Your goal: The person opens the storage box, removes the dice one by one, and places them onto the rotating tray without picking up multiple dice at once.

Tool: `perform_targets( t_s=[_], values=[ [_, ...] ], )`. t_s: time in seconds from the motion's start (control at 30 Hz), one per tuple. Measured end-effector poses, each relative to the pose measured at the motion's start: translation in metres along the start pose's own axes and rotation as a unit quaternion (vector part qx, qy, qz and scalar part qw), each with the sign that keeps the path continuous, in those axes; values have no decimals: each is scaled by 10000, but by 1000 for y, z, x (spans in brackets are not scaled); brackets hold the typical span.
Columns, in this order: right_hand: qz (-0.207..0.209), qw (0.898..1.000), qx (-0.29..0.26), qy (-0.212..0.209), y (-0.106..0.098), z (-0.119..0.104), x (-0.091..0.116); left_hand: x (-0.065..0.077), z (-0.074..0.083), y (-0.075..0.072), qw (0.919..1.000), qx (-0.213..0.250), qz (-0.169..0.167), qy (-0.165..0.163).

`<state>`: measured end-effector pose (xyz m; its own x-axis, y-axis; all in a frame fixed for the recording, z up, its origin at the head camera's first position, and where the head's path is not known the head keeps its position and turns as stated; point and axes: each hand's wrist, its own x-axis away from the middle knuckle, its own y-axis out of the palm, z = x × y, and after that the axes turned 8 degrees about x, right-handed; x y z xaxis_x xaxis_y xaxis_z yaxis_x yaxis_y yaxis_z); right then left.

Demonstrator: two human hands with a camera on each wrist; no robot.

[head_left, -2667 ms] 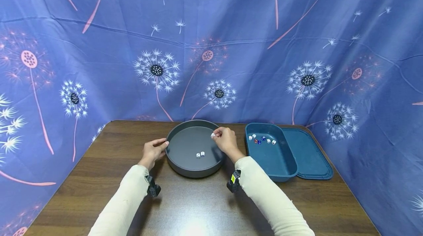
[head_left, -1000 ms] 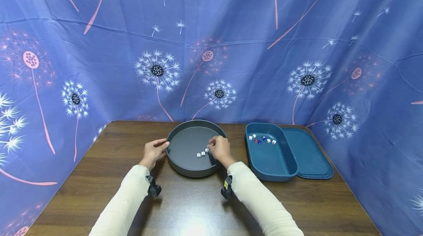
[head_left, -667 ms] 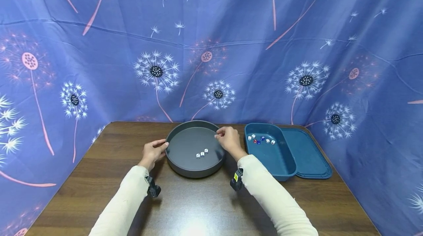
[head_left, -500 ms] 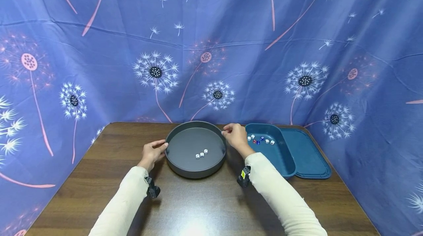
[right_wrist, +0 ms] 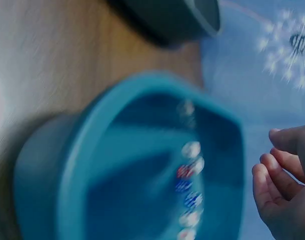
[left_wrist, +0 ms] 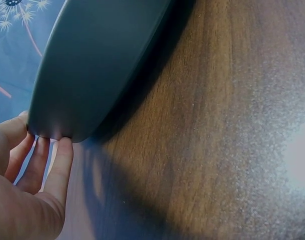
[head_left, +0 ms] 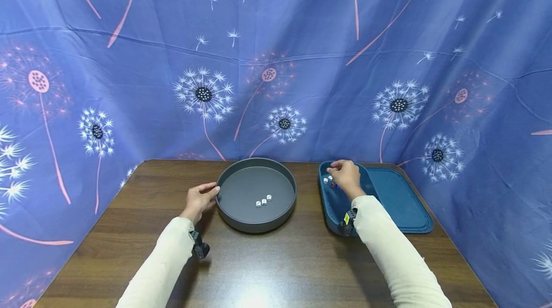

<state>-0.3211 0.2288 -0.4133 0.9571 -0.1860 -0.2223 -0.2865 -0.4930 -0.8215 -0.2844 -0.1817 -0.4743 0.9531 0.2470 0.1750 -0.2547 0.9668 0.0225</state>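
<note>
My left hand (head_left: 199, 201) holds the left side of a round dark grey pan (head_left: 255, 227). In the left wrist view its thumb is at the rim and its fingertips (left_wrist: 65, 145) press the outer wall. Three white dice lie in the pan, among them a white die (head_left: 269, 198), in a slanting row near the middle. My right hand (head_left: 346, 177) hovers over the blue rectangular container (head_left: 331, 212), fingers loosely curled and nothing between them. Below it are several dice, with a white die (right_wrist: 191, 149), a red die (right_wrist: 184, 171) and a blue die (right_wrist: 193, 200); the hand hides some in the head view.
A flat blue lid (head_left: 403, 198) lies on the wooden table (head_left: 276, 269) right of the container. Behind the table hangs a blue cloth (head_left: 327, 59) with a dandelion print. Bare wood separates pan and container.
A third white die was set down in the pan by my right hand. That hand then let go and moved right, over the container. My left hand stays at the pan.
</note>
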Motion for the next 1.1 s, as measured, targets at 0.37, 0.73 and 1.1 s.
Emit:
perform_targets(
  t_s=[0.37,0.73,1.1],
  values=[
    [-294,9987,204,361,13,48,6,0,0,-1,10000,-28,-58,-30],
    [-680,9964,410,292,21,57,12,2,3,0,10000,48,-27,-42],
    [-808,9954,512,115,28,61,14,2,1,0,10000,-16,6,-9]
  ],
)
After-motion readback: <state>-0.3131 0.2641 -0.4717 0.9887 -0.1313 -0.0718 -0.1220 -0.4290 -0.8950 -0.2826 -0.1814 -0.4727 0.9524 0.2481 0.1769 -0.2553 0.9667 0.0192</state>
